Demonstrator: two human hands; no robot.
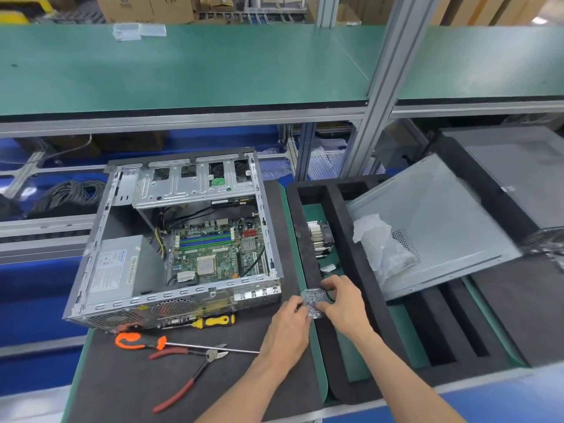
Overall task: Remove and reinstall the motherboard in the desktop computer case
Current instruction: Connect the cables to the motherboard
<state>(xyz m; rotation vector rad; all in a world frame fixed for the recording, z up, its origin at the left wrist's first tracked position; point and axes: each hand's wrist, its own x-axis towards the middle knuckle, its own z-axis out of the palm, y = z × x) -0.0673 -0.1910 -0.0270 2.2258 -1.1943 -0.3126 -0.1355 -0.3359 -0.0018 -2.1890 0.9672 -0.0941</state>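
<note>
The open desktop case (171, 245) lies on a dark mat, left of centre. Inside it sits the green motherboard (219, 254) with its bare CPU (206, 266) showing, beside the grey power supply (116, 270). To the right of the case, my left hand (290, 322) and my right hand (345, 303) together pinch a small clear plastic piece (312, 303) over the black foam tray (335, 233). A heatsink with fan (317, 239) lies in the tray's left slot, beyond my hands.
A yellow-handled screwdriver (213, 321), an orange-handled screwdriver (143, 341) and red-handled cutters (189, 370) lie on the mat in front of the case. The grey side panel (433, 227) leans on the tray with crumpled plastic (378, 245) on it. A green shelf (213, 71) runs above.
</note>
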